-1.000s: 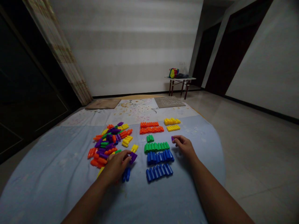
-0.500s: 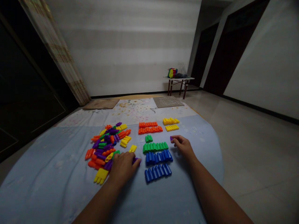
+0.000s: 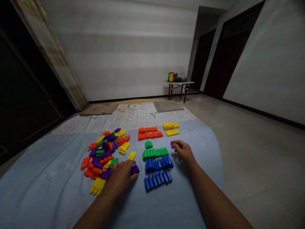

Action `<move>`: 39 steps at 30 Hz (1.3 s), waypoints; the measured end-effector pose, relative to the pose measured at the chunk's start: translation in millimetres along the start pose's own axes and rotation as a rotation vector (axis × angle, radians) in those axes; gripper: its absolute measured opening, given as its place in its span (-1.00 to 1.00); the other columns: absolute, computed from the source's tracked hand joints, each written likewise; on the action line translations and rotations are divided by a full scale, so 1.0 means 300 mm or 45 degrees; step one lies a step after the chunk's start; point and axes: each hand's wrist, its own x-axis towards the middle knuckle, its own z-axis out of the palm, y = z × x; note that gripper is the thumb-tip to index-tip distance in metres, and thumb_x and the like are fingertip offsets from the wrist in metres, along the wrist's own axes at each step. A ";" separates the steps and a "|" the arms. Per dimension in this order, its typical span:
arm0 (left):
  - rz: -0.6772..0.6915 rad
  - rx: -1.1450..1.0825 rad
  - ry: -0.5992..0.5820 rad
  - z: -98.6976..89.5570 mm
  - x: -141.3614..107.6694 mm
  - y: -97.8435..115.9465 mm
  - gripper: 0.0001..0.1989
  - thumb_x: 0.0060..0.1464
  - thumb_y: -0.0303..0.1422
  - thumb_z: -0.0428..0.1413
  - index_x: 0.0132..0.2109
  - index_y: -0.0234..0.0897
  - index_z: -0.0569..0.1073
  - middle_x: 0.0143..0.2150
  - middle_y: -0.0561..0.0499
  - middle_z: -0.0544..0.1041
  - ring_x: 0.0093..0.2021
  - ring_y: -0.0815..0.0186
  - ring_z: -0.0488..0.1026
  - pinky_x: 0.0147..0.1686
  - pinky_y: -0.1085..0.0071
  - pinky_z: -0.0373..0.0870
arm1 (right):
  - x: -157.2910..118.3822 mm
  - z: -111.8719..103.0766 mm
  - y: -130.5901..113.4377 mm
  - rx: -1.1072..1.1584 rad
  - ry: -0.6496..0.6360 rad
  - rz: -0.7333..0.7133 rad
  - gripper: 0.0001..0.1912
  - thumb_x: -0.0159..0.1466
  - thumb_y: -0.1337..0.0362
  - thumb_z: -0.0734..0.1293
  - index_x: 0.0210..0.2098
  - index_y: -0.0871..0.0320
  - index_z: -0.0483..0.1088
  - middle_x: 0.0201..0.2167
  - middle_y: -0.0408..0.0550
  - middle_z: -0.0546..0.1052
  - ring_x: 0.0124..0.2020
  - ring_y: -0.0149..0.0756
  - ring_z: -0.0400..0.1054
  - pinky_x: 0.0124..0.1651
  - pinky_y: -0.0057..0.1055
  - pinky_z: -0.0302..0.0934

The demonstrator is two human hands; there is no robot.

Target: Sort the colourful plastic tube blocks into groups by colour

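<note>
My left hand is low over the right edge of a mixed heap of plastic blocks, finger-shaped and joined side by side. A purple block is between its thumb and fingers, partly hidden by them. My right hand pinches a small purple block, of which only the tip shows, right of the green pieces. Between the hands, blocks lie sorted by colour: blue rows, a long green row with a short green piece behind it, orange rows and yellow rows.
A yellow block lies alone just beyond my left hand. The table wears a light blue cloth. Two mats, one brown and one grey, lie at its far end. Behind, a small table carries a colourful bag.
The view has turned slightly, so everything sits a little lower and further left. The purple block at my left hand has turned within the fingers. My right hand keeps its pinch.
</note>
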 end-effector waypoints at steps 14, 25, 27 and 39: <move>0.109 -0.173 0.221 -0.052 0.106 0.088 -0.60 -0.03 -0.21 0.09 -0.01 -0.20 0.35 0.00 -0.05 0.42 -0.03 0.21 0.35 0.03 0.24 0.12 | 0.021 -0.102 -0.053 0.255 0.571 0.003 -0.63 0.01 0.12 0.34 -0.26 0.24 0.44 -0.44 -0.01 0.52 -0.52 -0.39 0.27 -0.59 -0.52 0.08; 0.272 0.018 0.026 0.009 0.421 0.420 -0.61 -0.09 -0.29 0.09 -0.04 -0.20 0.39 0.00 -0.09 0.41 0.04 0.15 0.32 0.00 0.21 0.15 | 0.037 -0.094 -0.043 0.396 0.585 0.062 -0.66 0.01 0.13 0.36 -0.27 0.21 0.43 -0.45 -0.05 0.52 -0.54 -0.41 0.26 -0.60 -0.52 0.06; 0.264 0.064 -0.021 0.028 0.462 0.441 -0.62 -0.15 -0.34 0.12 -0.09 -0.22 0.43 -0.03 -0.13 0.42 0.02 0.08 0.33 -0.02 0.16 0.16 | 0.041 -0.095 -0.044 0.435 0.600 0.082 -0.65 0.01 0.12 0.36 -0.26 0.21 0.43 -0.46 -0.06 0.52 -0.55 -0.42 0.25 -0.61 -0.53 0.05; 0.245 0.017 -0.124 0.124 0.587 0.499 -0.53 -0.26 -0.28 0.18 -0.09 -0.19 0.42 -0.05 -0.09 0.46 -0.01 0.11 0.36 -0.07 0.20 0.20 | 0.057 -0.091 -0.057 0.565 0.614 0.115 -0.65 0.00 0.12 0.36 -0.29 0.23 0.41 -0.49 -0.04 0.51 -0.59 -0.44 0.24 -0.67 -0.56 0.01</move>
